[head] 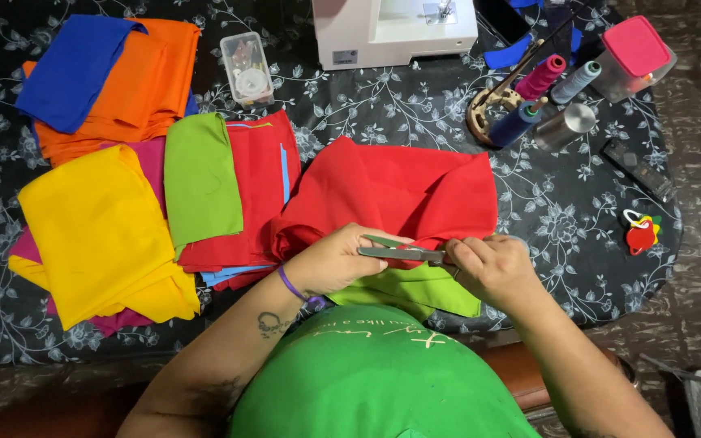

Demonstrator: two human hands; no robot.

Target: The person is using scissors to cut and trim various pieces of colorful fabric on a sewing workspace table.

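Both hands at table's near edge: left hand and right hand pinch grey scissors over green cloth, red cloth just behind.

Left hand and right hand gripping scissors, over red cloth

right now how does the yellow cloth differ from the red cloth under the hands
The yellow cloth lies far left on the table, away from both hands; the red cloth lies in the middle, right behind the left hand and right hand. The yellow one rests atop other folded cloths; the red one spreads wider, partly on the bare floral tablecloth. Both are plain, single-coloured and folded.
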